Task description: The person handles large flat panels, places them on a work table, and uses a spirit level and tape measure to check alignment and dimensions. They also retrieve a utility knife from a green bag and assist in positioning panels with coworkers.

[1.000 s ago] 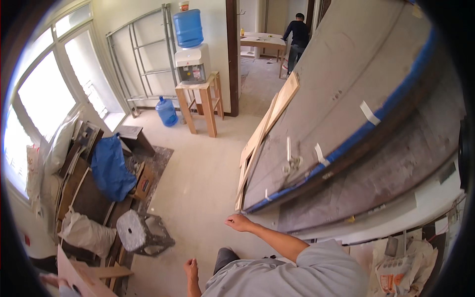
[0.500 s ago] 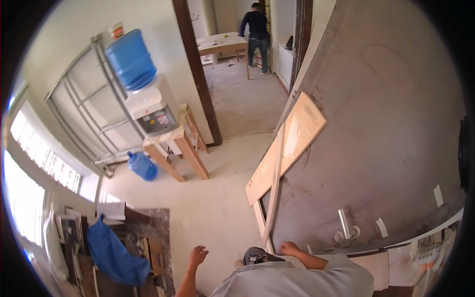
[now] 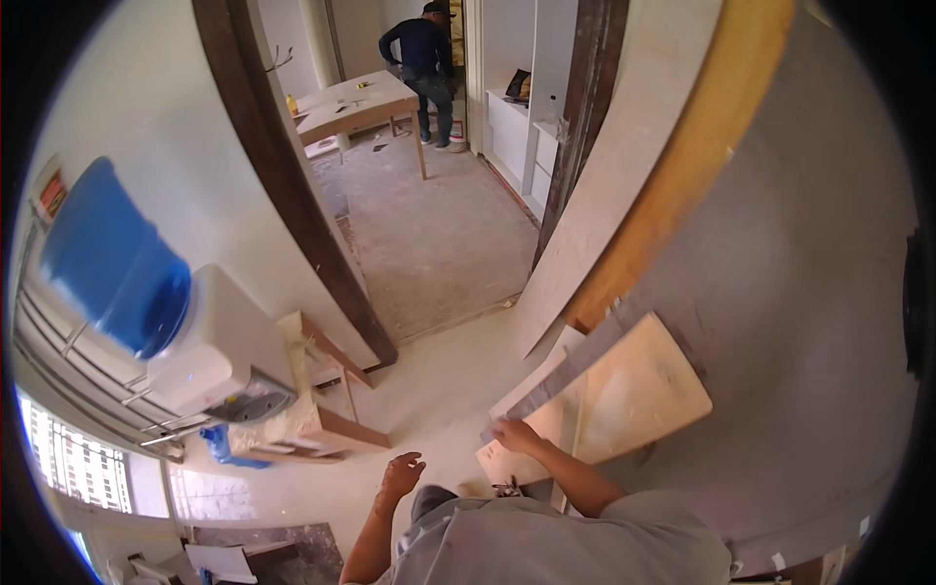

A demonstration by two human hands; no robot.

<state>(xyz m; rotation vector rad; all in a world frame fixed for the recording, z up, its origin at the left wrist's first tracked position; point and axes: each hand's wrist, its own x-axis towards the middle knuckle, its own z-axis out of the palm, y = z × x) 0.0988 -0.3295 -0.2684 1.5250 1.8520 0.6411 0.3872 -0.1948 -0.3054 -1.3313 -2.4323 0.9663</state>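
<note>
My left hand [image 3: 402, 475] is raised in front of my body with loosely bent fingers apart, holding nothing. My right hand [image 3: 517, 436] is stretched forward over the lower end of a pale wooden board [image 3: 639, 385]. Its fingers point left, loosely apart, and nothing shows in them. Whether it touches the board or is only in front of it, I cannot tell. The board leans against a large grey-brown door [image 3: 780, 331], with a thin wooden strip [image 3: 575, 419] beside it.
Ahead is a doorway with a dark frame [image 3: 292, 195]. Beyond it a person [image 3: 424, 68] in dark clothes stands by a table [image 3: 341, 112]. On the left, a water dispenser [image 3: 214, 346] with a blue bottle [image 3: 117, 258] stands on a wooden stand [image 3: 336, 426].
I have moved forward toward the doorway, and the dispenser is closer on the left. My right hand has gone forward and left, over the board. The far person has turned and bent a leg.
</note>
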